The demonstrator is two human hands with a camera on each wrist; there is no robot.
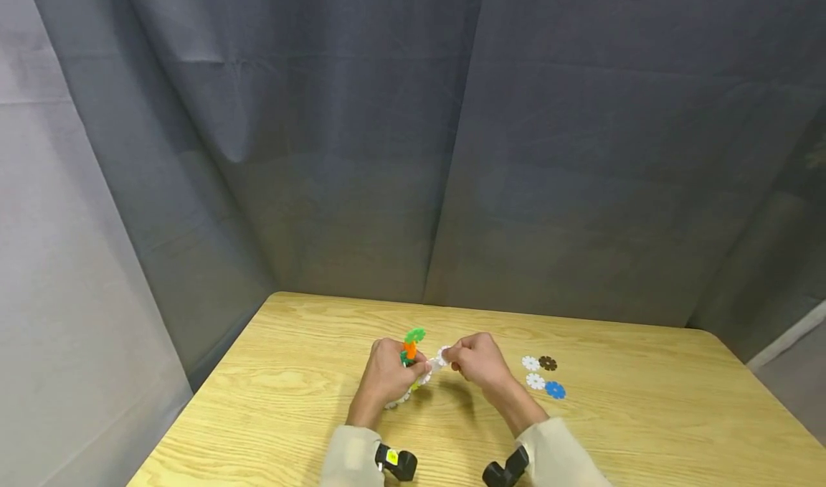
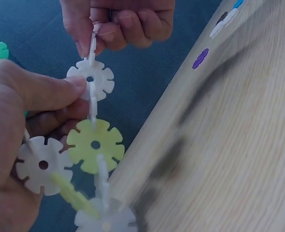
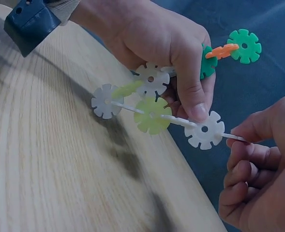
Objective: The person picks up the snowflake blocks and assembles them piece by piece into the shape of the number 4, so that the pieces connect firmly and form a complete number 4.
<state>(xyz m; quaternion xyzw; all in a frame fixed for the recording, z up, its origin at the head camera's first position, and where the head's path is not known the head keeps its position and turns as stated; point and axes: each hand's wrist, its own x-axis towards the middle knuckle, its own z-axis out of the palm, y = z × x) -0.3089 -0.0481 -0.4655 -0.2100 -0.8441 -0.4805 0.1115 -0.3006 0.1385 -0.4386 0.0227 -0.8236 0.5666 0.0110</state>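
A chain of notched interlocking plastic discs hangs between the two hands above the table. My left hand (image 1: 389, 371) grips it, with the thumb on a white disc (image 3: 204, 129). Slotted into that disc is another white disc (image 2: 92, 46), edge-on, which my right hand (image 1: 480, 361) pinches between thumb and fingers. Lower down, the right wrist view shows a pale yellow disc (image 3: 152, 116) and a further white disc (image 3: 107, 101). Past the left hand, an orange disc (image 3: 222, 51) joins two green ones, the end green disc (image 3: 245, 46) pointing away. The left palm hides part of the chain.
On the wooden table (image 1: 645, 401), right of the hands, lie two loose white discs (image 1: 535, 381), a brown disc (image 1: 548, 363) and a blue disc (image 1: 555, 389). A purple disc (image 2: 200, 58) shows in the left wrist view. Grey curtain (image 1: 361, 150) stands behind the table.
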